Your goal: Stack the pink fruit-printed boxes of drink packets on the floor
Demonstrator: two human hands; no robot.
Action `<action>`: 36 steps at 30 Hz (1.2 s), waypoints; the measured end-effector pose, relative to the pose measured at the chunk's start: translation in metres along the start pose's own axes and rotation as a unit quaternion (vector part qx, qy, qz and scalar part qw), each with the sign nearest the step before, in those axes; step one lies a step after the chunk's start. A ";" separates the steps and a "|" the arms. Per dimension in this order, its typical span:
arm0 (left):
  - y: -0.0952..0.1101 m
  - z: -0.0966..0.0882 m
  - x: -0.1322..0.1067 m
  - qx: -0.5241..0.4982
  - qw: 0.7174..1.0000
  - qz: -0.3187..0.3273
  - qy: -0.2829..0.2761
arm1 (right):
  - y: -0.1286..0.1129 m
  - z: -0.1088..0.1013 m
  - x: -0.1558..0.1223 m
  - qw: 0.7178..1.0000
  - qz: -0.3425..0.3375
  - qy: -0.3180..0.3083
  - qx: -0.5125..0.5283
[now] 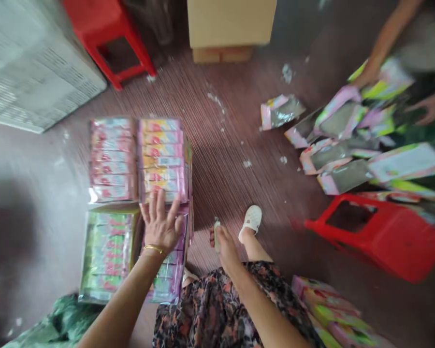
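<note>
Left hand is lying flat with fingers spread apart, palm down, pressing on the packs, which are standing in rows on the floor. Pink and yellow rows are sitting just beyond the fingertips, green rows just to the left of the wrist, and purple ones under the palm and forearm. A gold bracelet is circling that wrist. Left of the packs, a grey panel is leaning at the top corner, with a red stool beside it. Right hand, just right of the packs and apart from them, is gripping a small pale object, fingers closed around it; what it is cannot be told. A white shoe is showing beyond it. Farther right, loose cartons are lying scattered, another red stool is tipped on its side, and another person's hands are handling cartons at the top corner.
</note>
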State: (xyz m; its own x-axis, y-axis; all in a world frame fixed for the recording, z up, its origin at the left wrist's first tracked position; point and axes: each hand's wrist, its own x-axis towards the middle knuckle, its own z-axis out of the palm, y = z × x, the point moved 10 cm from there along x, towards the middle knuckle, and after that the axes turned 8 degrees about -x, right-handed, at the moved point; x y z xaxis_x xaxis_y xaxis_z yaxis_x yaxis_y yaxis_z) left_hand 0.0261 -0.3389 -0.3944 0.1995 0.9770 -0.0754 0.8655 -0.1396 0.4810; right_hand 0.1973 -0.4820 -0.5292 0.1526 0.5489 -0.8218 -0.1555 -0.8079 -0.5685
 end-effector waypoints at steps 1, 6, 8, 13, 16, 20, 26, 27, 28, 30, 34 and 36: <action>0.002 -0.005 0.001 -0.019 1.000 0.001 -0.010 | -0.022 0.004 -0.018 0.997 -0.010 0.001 0.079; 0.028 -0.061 -0.029 -0.200 0.979 -0.039 -0.018 | -0.092 0.039 -0.109 0.978 0.005 -0.047 0.202; 0.034 -0.070 -0.062 -0.329 0.931 -0.136 -0.078 | -0.107 0.061 -0.146 0.971 0.000 -0.089 0.221; 0.035 -0.098 -0.152 -0.606 0.689 -0.388 -0.088 | -0.101 0.127 -0.217 0.958 0.037 -0.166 0.229; 0.034 -0.122 -0.175 -0.661 0.609 -0.425 -0.109 | -0.092 0.164 -0.238 0.960 0.063 -0.207 0.177; 0.007 -0.154 -0.180 -0.683 0.582 -0.434 -0.083 | -0.118 0.204 -0.241 0.953 -0.006 -0.299 0.055; -0.082 -0.186 -0.177 -0.615 0.650 -0.444 0.057 | -0.203 0.220 -0.162 0.936 -0.172 -0.176 -0.252; -0.099 -0.185 -0.174 -0.599 0.658 -0.451 0.067 | -0.222 0.226 -0.144 0.925 -0.201 -0.136 -0.292; -0.116 -0.183 -0.169 -0.583 0.668 -0.457 0.077 | -0.240 0.234 -0.126 0.910 -0.232 -0.096 -0.329; -0.150 -0.177 -0.148 -0.546 0.696 -0.459 0.079 | -0.272 0.258 -0.092 0.865 -0.294 -0.030 -0.404; -0.208 -0.154 -0.076 -0.452 0.781 -0.430 0.005 | -0.297 0.309 -0.036 0.739 -0.390 0.071 -0.545; -0.230 -0.140 -0.038 -0.411 0.816 -0.404 -0.039 | -0.290 0.323 -0.015 0.675 -0.403 0.123 -0.606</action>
State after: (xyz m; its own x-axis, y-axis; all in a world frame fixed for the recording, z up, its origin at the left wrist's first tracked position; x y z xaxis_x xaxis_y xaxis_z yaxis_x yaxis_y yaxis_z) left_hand -0.2446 -0.3214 -0.3797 -0.2279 0.6784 -0.6984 0.1343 0.7324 0.6675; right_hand -0.0751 -0.1865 -0.3643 -0.1090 0.9829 -0.1484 0.9641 0.0681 -0.2567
